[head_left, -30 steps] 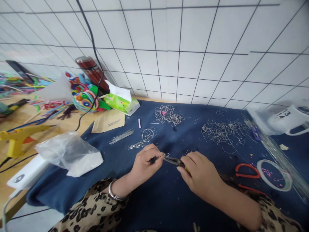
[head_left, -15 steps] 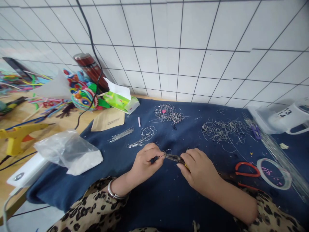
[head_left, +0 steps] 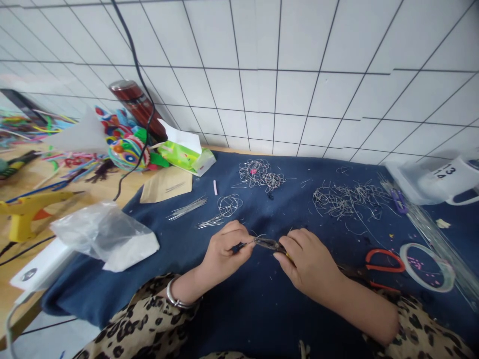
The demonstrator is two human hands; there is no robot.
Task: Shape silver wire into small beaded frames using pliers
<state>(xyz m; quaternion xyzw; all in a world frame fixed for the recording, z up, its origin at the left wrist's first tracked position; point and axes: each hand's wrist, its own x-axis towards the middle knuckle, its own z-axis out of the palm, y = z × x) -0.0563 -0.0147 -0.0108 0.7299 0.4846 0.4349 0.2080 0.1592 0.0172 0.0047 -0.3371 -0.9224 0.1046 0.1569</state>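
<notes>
My left hand (head_left: 224, 249) is closed in a pinch on a small dark piece with thin silver wire at its tip. My right hand (head_left: 307, 262) is closed round a pair of small pliers (head_left: 271, 245), whose jaws meet the wire between the two hands. Both hands rest low over the dark blue cloth (head_left: 243, 309). Just beyond them lie a small wire loop flower (head_left: 229, 205) and bundles of straight wire pieces (head_left: 187, 208).
Tangled wire scraps (head_left: 346, 199), wire flowers (head_left: 262, 174), red-handled scissors (head_left: 381, 264) and a tape roll (head_left: 426, 267) lie on the cloth. A plastic bag (head_left: 105, 234), yellow glue gun (head_left: 30, 207), tissue pack (head_left: 185, 154), red flask (head_left: 136, 107) and white mug (head_left: 454, 182) stand around.
Both hands stay pinched together on the wire and pliers. The view has shifted slightly, nothing else moved.
</notes>
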